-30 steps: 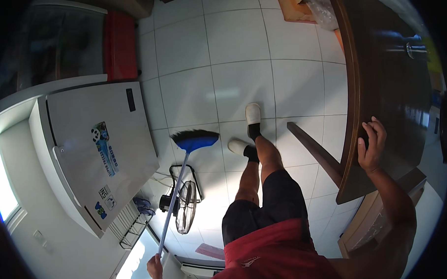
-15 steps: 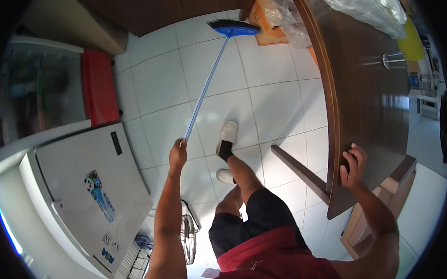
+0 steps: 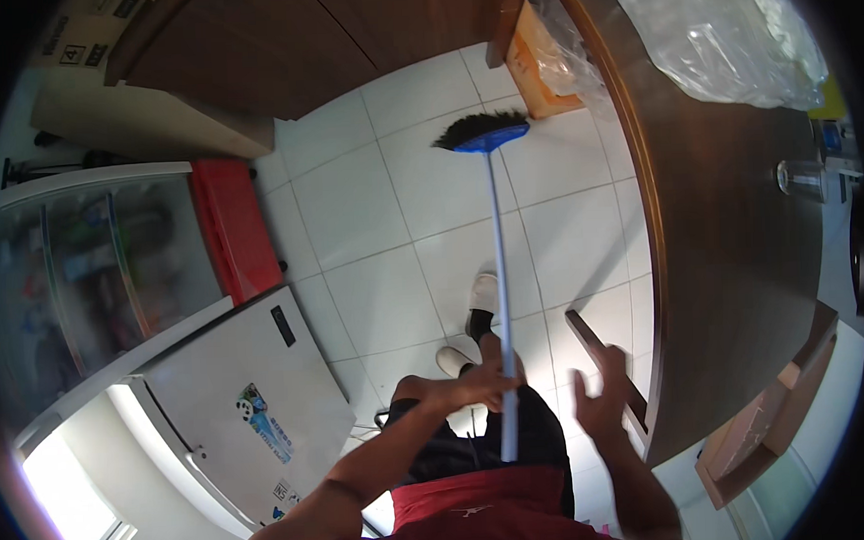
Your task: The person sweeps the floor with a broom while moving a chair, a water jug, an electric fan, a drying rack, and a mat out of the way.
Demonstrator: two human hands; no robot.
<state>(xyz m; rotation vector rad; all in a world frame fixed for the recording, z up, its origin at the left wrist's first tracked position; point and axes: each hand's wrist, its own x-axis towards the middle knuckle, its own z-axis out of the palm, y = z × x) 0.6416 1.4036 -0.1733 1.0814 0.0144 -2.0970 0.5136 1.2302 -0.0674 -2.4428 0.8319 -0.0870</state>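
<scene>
A broom [image 3: 498, 258] with a pale blue pole, a blue head and black bristles stretches away from my body. Its bristles rest at the floor close to an orange box. Near the pole's upper end, in front of my shorts, my left hand [image 3: 479, 387] is wrapped round it. My right hand [image 3: 603, 393] is in the air to the right of the pole, between it and the table, fingers apart and slightly blurred, holding nothing.
A dark wooden table [image 3: 727, 260] stands at my right with a clear plastic bag [image 3: 719, 41] and a glass [image 3: 800, 178] on it. An orange box [image 3: 539, 71] sits beyond the broom head. On my left are a white fridge [image 3: 227, 401], a red bin [image 3: 235, 229] and a glass-fronted cabinet [image 3: 99, 272].
My right hand has left the table edge and moved toward the pole. My left hand has drawn the broom nearer my body and rightward, and its head has come closer.
</scene>
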